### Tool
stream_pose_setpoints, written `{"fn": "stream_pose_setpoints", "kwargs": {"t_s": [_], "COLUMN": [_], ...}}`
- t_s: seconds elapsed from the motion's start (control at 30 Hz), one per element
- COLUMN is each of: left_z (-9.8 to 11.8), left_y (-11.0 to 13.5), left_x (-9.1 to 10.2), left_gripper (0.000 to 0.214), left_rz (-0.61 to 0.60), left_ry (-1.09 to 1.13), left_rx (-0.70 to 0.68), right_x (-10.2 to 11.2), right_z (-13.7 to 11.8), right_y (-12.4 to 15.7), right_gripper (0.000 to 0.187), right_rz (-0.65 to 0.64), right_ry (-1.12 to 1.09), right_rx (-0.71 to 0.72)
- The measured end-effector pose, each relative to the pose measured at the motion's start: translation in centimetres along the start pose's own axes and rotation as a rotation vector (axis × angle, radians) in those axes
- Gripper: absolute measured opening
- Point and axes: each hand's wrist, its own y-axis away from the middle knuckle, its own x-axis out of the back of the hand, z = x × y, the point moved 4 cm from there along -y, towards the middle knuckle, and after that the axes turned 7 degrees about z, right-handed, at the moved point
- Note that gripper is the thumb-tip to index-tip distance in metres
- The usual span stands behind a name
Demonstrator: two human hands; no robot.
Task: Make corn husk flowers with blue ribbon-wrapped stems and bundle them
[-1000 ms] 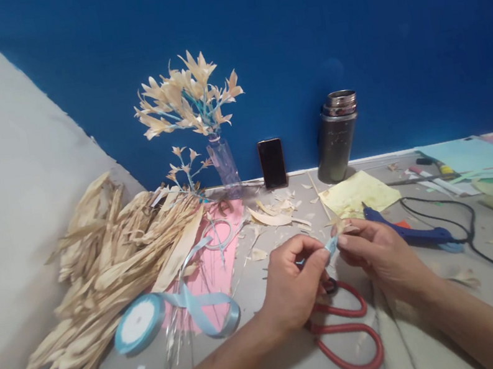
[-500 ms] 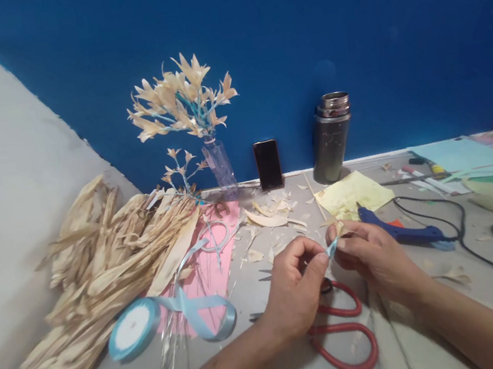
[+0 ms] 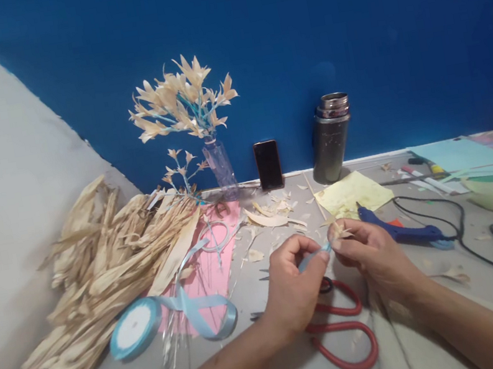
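My left hand point(image 3: 292, 287) is closed, its thumb and forefinger pinching a strip of light blue ribbon point(image 3: 309, 258). Facing it, my right hand point(image 3: 379, 260) pinches a small cream corn-husk flower point(image 3: 340, 232) at its base, where the ribbon meets it. The fingers hide most of the flower's stem. Beneath both hands lie red-handled scissors point(image 3: 371, 343), partly covered by the left hand. A blue glue gun point(image 3: 401, 232) rests just beyond the right hand. The roll of light blue ribbon point(image 3: 136, 330) is to the left, a loose loop trailing from it.
Dried corn husks point(image 3: 99, 266) are heaped at left beside pink paper point(image 3: 221, 261). A bottle point(image 3: 221, 167) holding husk flowers, a phone point(image 3: 268, 165) and a steel flask point(image 3: 331, 142) stand along the blue wall. The glue gun's black cord point(image 3: 462, 217) winds across the right.
The flower has turned, and its petals show more above my right fingers. More blue ribbon now shows stretched behind my left thumb. Both hands stay in nearly the same place.
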Motion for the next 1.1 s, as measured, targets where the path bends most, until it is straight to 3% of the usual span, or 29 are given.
{"fn": "stream_pose_setpoints", "kwargs": {"t_s": [0.17, 0.43, 0.6, 0.77, 1.03, 1.1], "left_z": [-0.3, -0.6, -0.7, -0.5, 1.4, 1.6], "left_y": [-0.3, -0.3, -0.3, -0.3, 0.7, 0.7], "left_x": [-0.1, -0.8, -0.7, -0.4, 0.6, 0.6], "left_gripper": [0.018, 0.03, 0.03, 0.027, 0.011, 0.013], "left_rz": [-0.013, -0.368, -0.4, -0.225, 0.014, 0.034], "left_ry": [0.039, 0.479, 0.498, 0.351, -0.206, -0.254], "left_rx": [0.084, 0.437, 0.461, 0.276, -0.337, -0.402], "right_x": [0.1, -0.5, -0.6, -0.4, -0.5, -0.4], "right_z": [0.2, 1.0, 0.8, 0.7, 0.6, 0.7], "right_y": [0.0, 0.3, 0.2, 0.1, 0.2, 0.4], "right_gripper": [0.026, 0.038, 0.036, 0.039, 0.046, 0.045], "right_rz": [0.007, -0.217, -0.185, -0.066, 0.065, 0.082], "right_ry": [-0.015, -0.254, -0.31, -0.324, -0.241, -0.225], "right_rx": [0.015, -0.214, -0.252, -0.228, -0.174, -0.175]}}
